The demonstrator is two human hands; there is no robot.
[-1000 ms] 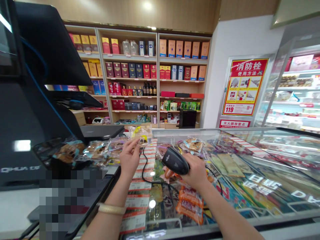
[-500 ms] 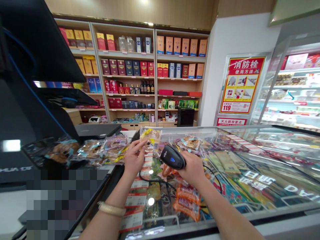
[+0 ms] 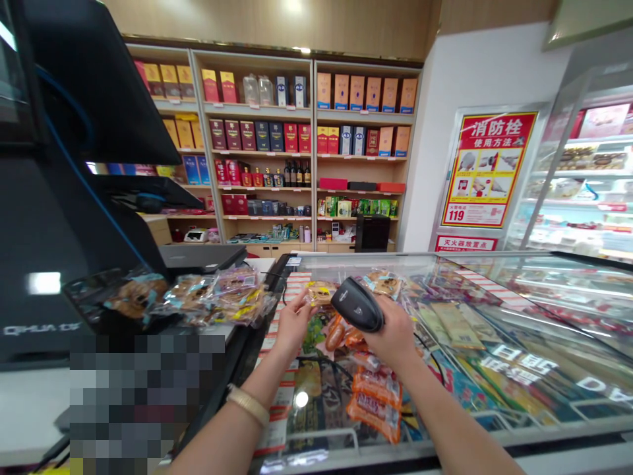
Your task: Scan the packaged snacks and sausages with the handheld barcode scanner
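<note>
My right hand (image 3: 395, 333) is wrapped round the handle of a black barcode scanner (image 3: 357, 303), whose head points left and forward. Just left of the scanner, my left hand (image 3: 293, 324) has its fingertips closed at the edge of a clear, yellow-marked snack packet (image 3: 319, 291). Part of that packet is hidden behind the scanner head. Beyond the scanner lies another clear packet with blue marks (image 3: 383, 282). Below the scanner, several orange sausage packets (image 3: 374, 414) rest on the glass freezer top (image 3: 336, 441). A gold bracelet circles my left wrist.
Several clear snack packets (image 3: 237, 293) are piled on the counter at left, beside a dark checkout monitor (image 3: 93, 92). A black cable (image 3: 438, 359) runs over the freezer by my right hand. Shelves of boxes (image 3: 262, 135) stand at the back, and a lit cooler at right.
My left hand has moved right and the yellow-marked packet has come closer to the scanner, now partly behind it. The scanner's blue light no longer shows. The view has shifted slightly.
</note>
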